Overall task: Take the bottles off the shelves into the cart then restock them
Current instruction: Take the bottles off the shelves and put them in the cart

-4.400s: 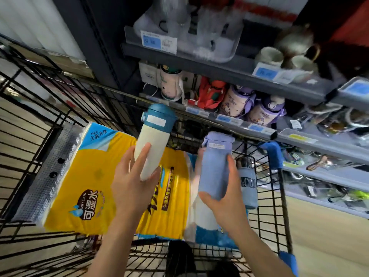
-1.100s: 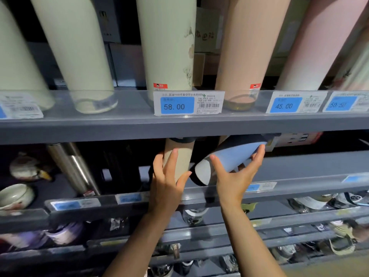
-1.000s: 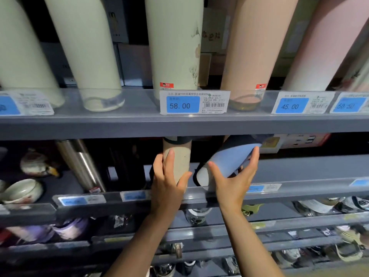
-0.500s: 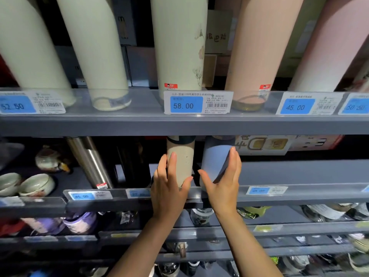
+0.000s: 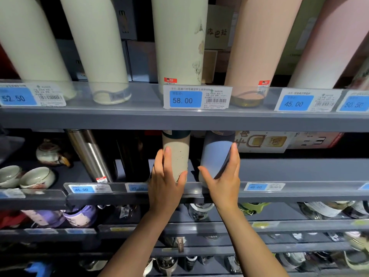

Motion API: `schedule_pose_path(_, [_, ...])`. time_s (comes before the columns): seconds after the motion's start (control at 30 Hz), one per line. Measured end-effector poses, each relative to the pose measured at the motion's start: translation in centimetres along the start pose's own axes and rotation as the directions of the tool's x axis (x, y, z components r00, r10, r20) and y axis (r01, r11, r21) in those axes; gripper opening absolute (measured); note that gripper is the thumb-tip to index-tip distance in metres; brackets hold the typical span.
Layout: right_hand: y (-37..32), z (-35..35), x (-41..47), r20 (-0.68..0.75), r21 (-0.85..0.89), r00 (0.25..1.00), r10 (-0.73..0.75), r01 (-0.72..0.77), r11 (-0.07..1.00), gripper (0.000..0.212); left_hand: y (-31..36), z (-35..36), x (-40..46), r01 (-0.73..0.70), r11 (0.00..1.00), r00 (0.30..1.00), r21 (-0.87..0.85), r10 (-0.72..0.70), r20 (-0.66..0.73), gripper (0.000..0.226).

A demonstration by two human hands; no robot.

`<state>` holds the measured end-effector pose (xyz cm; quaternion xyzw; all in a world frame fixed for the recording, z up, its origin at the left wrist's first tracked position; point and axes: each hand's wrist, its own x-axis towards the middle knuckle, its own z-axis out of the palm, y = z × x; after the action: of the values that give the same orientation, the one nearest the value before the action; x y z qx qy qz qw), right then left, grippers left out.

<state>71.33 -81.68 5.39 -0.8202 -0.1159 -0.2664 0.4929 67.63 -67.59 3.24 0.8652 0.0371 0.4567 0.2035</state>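
A speckled beige cylindrical bottle with a dark band near its top (image 5: 176,156) is gripped low on its body by the left hand (image 5: 165,182), fingers and thumb curled round it, while a matte pale-blue cylindrical bottle (image 5: 215,158) just to the right of the beige one is clasped by the right hand (image 5: 223,180), thumb on its near side and fingers up its far side. Both bottles are stood upright on the grey metal shelf (image 5: 299,168), close behind its front lip, and their tops are hidden by the shelf above; they appear to be steadied there as part of restocking, so that they sit squarely in a row before release. To the left of the beige bottle a brushed-steel flask (image 5: 89,154) is leaned, and farther left two small glazed ceramic cups (image 5: 36,176) are set. Above the beige bottle, a blue price tag reading "58.00" (image 5: 185,99) is fixed to the upper shelf edge, with "52.50" to its left and "45.00" and what looks like "50.50" to its right. Below the steel flask "45.00" can be read; the Chinese print is too small to be made out.
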Motion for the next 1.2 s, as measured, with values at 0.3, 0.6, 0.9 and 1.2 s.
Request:
schedule_pose_path(0.3, [-0.4,-1.2,-0.4,0.069,-0.061,0.997,0.041,-0.037,0.997,0.105,0.5,-0.1,0.1,0.051,0.999,0.999,-0.012,-0.051,0.012,0.105])
schedule_pose_path(0.6, [1.3,-4.5,-3.2,0.156,-0.197,0.986,-0.063,0.094,0.976,0.091,0.7,-1.1,-1.3,0.121,0.993,0.991,-0.008,-0.12,0.061,0.074])
schedule_pose_path(0.9, [2.1,-5.1,-7.3,0.312,-0.075,0.926,-0.213,0.248,0.966,0.037,1.3,-4.5,-8.2,0.069,0.994,0.958,0.088,-0.09,0.273,0.046])
schedule_pose_path(1.2, [1.6,-1.7,-11.8,0.74,0.203,0.616,-0.271,0.18,0.963,0.023,-0.4,-11.5,-16.2,0.29,0.932,0.857,0.218,-0.355,0.375,0.029])
